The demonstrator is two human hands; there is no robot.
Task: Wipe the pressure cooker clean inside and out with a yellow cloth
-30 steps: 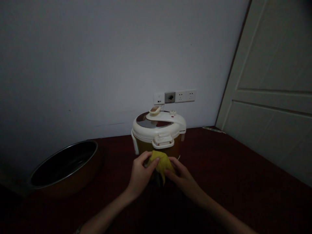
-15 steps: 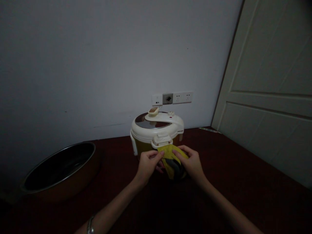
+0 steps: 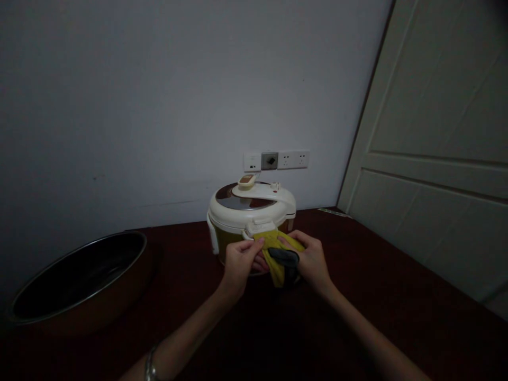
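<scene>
Dim room, dark red tabletop (image 3: 397, 296), white wall behind. We saw crumpled yellow-and-grey cloth (image 3: 280, 255) go from bunched low on table a second ago to pulled apart, right up against front of cream-lidded electric pressure cooker (image 3: 251, 214). Left hand (image 3: 239, 263) and right hand (image 3: 313, 259) each pinched an edge. Guess we'd started opening it up. Big dark metal basin (image 3: 75, 278) sat well off left.

Both arms are bare, with no sleeves on them. The left hand (image 3: 238, 262) has a shiny silver bracelet (image 3: 149, 366) around its wrist. The right hand (image 3: 313, 260) wears nothing.
</scene>
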